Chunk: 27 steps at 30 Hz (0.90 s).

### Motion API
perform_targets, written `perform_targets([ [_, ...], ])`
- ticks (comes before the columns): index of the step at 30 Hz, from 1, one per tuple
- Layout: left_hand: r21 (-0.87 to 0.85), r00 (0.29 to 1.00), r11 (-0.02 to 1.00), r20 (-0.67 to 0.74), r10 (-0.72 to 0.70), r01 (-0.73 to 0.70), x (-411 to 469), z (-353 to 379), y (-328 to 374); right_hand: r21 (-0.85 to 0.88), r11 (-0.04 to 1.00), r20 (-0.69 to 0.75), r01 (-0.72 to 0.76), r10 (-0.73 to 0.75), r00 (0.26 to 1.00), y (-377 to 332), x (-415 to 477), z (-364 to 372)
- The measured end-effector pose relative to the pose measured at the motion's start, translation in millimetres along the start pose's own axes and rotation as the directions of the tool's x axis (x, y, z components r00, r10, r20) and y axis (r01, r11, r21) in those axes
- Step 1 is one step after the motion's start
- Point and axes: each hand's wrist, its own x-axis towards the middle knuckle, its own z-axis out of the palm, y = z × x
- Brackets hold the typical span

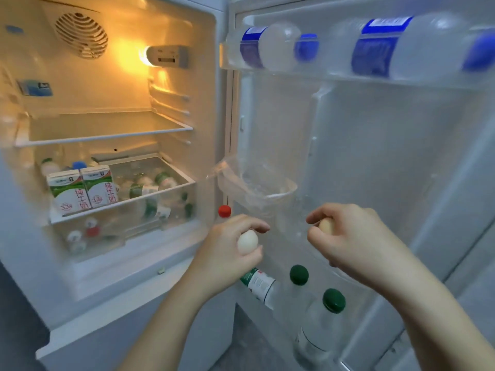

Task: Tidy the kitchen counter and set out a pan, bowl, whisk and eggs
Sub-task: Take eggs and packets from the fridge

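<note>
Nearest, the left hand (227, 253) has its fingers and thumb curled round a white egg (247, 241), and the right hand (353, 242) pinches a tan egg (326, 225) that is mostly hidden inside its curled fingers. Both eggs are held in the air in front of the open fridge door (388, 156). The main risk is a dropped or cracked egg. With both hands full, no finger is free to swing the door to, and nudging it with a wrist or squeezing harder to make up for that could break a shell. The eggs are also close enough to knock together. The pan, bowl and whisk are out of view, so the eggs have to be carried to the counter. Just below the hands, green-capped bottles (334, 300) stand low in the door. Further in, a crumpled clear plastic bag (254, 188) sits on the middle door shelf, and I cannot tell what it holds. A red-capped bottle (224, 211) is to its left. Further left, a clear drawer (171, 192) holds two milk cartons (80, 191) and small bottles (144, 183). Farthest, the top door shelf (294, 73) carries blue-labelled water bottles (380, 46) lying on their sides.
</note>
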Motion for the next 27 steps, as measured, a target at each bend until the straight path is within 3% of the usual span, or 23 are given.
perform_targets([
  [16, 0.118, 0.966, 0.967, -0.162, -0.204, 0.224, -74, -53, 3, 0.011, 0.999, -0.037, 0.050, -0.050, 0.998, -28, -7, 11],
  [19, 0.084, 0.945, 0.959, -0.212, -0.249, 0.272, -90, -71, 0, 0.079, 0.980, -0.155, 0.183, -0.170, 0.973, -53, -19, 18],
  [23, 0.054, 0.914, 0.943, -0.271, -0.302, 0.328, -108, -87, 2, 0.283, 0.886, -0.129, 0.367, -0.344, 0.930, -89, -36, 47],
  [27, -0.007, 0.794, 0.888, -0.445, -0.415, 0.460, -149, -100, 11, 0.390, 0.796, -0.072, 0.463, -0.475, 0.877, -118, -36, 85],
])
